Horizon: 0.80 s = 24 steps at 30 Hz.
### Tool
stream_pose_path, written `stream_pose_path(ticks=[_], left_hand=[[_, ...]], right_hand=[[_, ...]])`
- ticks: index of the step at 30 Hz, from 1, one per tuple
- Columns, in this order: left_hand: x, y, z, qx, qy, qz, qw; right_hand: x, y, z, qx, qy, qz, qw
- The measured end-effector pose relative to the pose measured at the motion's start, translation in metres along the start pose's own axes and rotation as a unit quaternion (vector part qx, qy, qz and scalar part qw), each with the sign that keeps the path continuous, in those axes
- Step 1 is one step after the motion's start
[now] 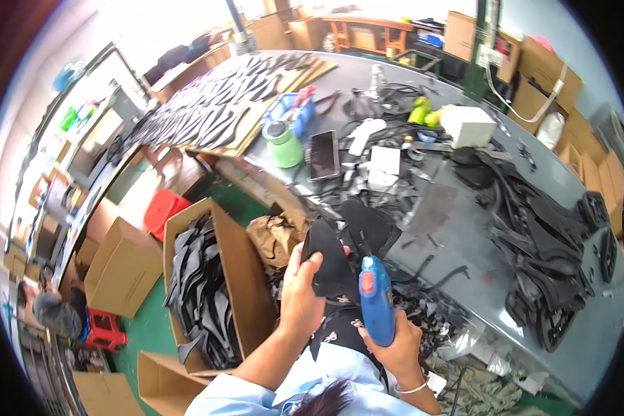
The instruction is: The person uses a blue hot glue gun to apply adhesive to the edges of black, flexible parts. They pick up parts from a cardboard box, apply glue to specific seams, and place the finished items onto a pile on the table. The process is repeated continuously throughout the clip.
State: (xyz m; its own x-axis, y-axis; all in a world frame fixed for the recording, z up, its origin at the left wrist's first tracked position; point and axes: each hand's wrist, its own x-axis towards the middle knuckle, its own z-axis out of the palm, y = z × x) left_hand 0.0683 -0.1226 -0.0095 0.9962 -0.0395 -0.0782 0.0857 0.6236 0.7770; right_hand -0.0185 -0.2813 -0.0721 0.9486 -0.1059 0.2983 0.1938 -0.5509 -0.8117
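My left hand (303,288) pinches a black fabric piece (331,258), thumb on its face, in front of my body. Wrapped in my right hand (399,347) is a blue handheld power tool (376,308) with a red button, shaped like electric scissors. Its narrow tip points away from me and meets the lower edge of a second dark flap (367,225), which lies right beside the held piece. Whether the two flaps are one piece I cannot tell. The tool's working end is too small to make out.
An open carton (239,291) of black strips stands at my left. Scraps litter the grey table (437,215); a black fabric pile (534,236) lies right. A phone (324,155), green jar (283,144), blue basket (299,125) and white box (468,126) stand farther back. Another person (59,312) sits far left.
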Motion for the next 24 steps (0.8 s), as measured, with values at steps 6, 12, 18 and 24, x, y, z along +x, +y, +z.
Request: stream_pose_path(ticks=[6,12,18,24], left_hand=[[-0.036,0.018,-0.017,0.056,0.097,0.126,0.986],[-0.056,0.024,-0.035,0.163,0.146,0.206,0.954],[-0.065,0.026,-0.041,0.287,0.136,0.230,0.920],[-0.067,0.019,-0.054,0.374,0.113,0.264,0.882]], right_hand=[[-0.007,-0.030,0.029,-0.059,-0.098,-0.043,0.993],[-0.010,-0.043,0.043,-0.056,-0.128,-0.108,0.984],[-0.010,-0.052,0.045,-0.047,-0.131,-0.121,0.983],[-0.008,-0.057,0.043,-0.051,-0.128,-0.130,0.982]])
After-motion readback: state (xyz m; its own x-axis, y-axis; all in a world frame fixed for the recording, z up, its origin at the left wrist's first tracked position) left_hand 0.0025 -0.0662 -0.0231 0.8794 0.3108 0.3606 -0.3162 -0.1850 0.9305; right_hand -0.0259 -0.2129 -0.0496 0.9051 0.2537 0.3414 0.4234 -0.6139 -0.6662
